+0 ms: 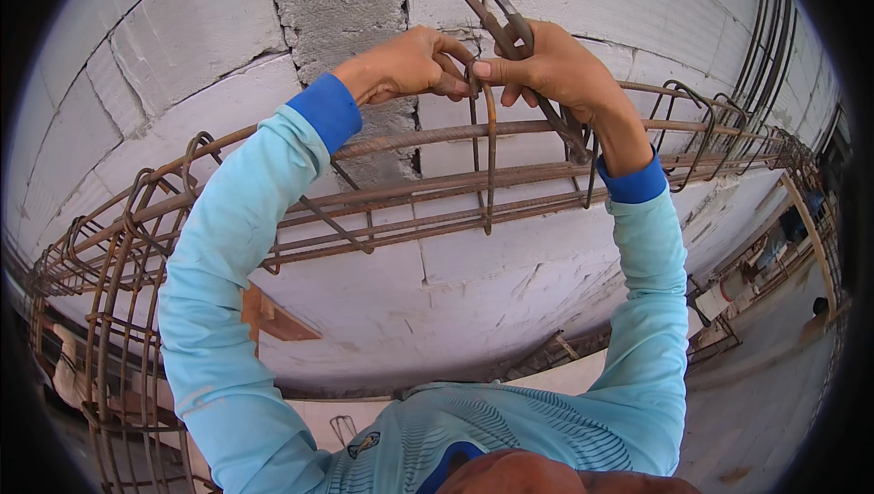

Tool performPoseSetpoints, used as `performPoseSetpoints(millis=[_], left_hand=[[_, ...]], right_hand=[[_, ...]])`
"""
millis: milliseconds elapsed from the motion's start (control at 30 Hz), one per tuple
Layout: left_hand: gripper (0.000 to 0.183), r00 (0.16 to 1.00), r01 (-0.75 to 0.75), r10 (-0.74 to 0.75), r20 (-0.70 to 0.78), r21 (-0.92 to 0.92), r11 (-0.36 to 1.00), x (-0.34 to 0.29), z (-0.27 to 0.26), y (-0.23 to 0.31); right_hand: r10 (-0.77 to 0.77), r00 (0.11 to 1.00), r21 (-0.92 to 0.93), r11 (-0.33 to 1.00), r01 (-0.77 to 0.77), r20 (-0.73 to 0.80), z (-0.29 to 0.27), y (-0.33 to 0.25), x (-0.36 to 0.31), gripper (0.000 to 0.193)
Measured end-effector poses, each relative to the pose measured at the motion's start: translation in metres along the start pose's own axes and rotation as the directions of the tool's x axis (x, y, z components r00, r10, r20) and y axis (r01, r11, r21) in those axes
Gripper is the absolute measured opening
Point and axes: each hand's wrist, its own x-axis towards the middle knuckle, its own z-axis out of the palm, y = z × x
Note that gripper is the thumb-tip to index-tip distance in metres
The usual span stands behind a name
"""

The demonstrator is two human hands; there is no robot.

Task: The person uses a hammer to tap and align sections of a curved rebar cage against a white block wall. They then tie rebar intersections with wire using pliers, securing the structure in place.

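My left hand [414, 66] is closed, its thumb and fingers pinched at the upper corner of a thin steel stirrup [492, 152]. Whether tie wire is also between those fingertips is hidden. A pair of pincers [503, 31] lies across the palm of my right hand [569, 71], handles pointing up and jaws down by the bars. The right thumb meets the left fingertips at the same stirrup corner. Behind and below both hands runs a long rebar cage [401, 193], its rusty lengthwise bars passing through the stirrup.
A wall of pale blocks [200, 20] with a grey mortar strip [341, 11] stands right behind the cage. Upright bars [769, 48] rise at the far right. Another cage [123, 339] drops down on the left. A wooden strip [810, 230] leans at right above the floor [765, 385].
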Motion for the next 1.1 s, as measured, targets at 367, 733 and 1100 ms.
performPoseSetpoints(millis=[367,733,1100], left_hand=[[0.030,0.980,0.192,-0.198,0.003,0.237,0.952,0.008,-0.010,0.025],[0.024,0.974,0.061,-0.045,-0.224,0.064,0.996,-0.004,0.014,0.007],[0.027,0.957,-0.084,0.204,-0.205,0.477,0.875,-0.005,0.014,0.002]], right_hand=[[0.015,0.999,-0.191,0.981,-0.009,0.030,-0.001,0.001,0.017,0.046],[-0.036,0.999,-0.135,0.990,0.039,0.021,-0.001,0.001,0.012,0.032],[-0.037,0.999,-0.160,0.987,0.034,-0.016,0.002,-0.004,0.006,0.028]])
